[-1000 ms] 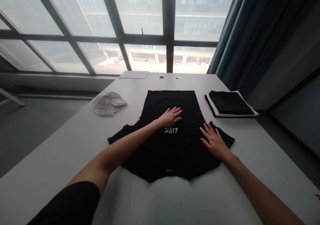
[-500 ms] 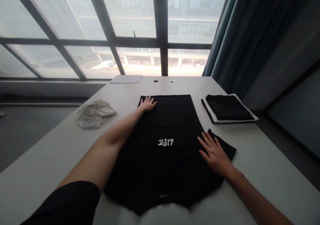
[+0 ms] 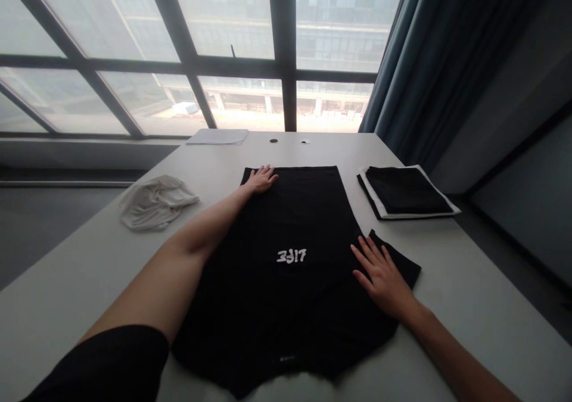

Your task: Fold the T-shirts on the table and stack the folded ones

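A black T-shirt (image 3: pixel 286 211) lies spread on the white table, its neckline towards me and its hem at the far side. White lettering on it, reading LIFE, appears upside down from where I look. Flat on the far left corner, near the hem, rests my left hand (image 3: pixel 261 179) with fingers spread. My right hand (image 3: pixel 382 277) presses open on the shirt's right side where the sleeve (image 3: pixel 402 260) begins. My left forearm crosses above the shirt's left edge and hides the left sleeve area.
Left of the shirt lies a crumpled whitish cloth (image 3: pixel 156 202). A stack of folded black and white garments (image 3: pixel 406 190) sits at the right edge. Paper sheets (image 3: pixel 217 136) rest at the far left of the table (image 3: pixel 330 152), before the windows. A blue curtain (image 3: pixel 415 62) hangs at right.
The view has shifted slightly, moving the table and shirt a little left in the picture. My left hand has moved marginally towards the hem; my right hand stays in place on the shirt.
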`<action>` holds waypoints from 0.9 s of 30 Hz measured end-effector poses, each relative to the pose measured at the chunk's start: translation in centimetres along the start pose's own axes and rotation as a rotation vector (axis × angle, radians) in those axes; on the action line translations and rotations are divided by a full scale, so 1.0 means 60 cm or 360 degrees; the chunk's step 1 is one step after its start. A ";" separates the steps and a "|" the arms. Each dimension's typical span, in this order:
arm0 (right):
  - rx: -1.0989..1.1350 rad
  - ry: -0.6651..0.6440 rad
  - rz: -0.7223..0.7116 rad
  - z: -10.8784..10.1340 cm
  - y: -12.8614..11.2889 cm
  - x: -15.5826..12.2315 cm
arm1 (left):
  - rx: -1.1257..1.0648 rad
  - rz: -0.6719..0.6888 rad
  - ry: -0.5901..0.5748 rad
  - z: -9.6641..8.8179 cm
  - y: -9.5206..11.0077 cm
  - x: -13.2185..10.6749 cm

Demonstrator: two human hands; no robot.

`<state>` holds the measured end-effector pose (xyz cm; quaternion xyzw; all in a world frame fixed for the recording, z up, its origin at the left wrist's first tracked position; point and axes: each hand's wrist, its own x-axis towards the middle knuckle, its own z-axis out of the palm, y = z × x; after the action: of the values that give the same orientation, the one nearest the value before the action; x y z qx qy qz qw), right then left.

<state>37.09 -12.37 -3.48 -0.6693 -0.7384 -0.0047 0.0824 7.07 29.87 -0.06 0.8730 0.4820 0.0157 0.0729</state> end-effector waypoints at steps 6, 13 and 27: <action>-0.0008 0.0020 -0.0012 0.000 0.000 0.000 | 0.0060 0.0143 -0.0084 0.019 -0.005 -0.028; -0.0001 -0.0002 -0.0003 -0.002 -0.001 0.001 | 0.0075 -0.0074 0.0040 -0.014 0.005 -0.023; 0.0038 -0.0037 0.0004 -0.010 -0.004 0.004 | -0.0114 0.0743 -0.0048 0.037 0.220 -0.105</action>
<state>36.89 -12.21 -2.81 -0.6691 -0.7385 0.0120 0.0819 14.96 17.37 -0.09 0.9578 0.2649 0.0362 0.1053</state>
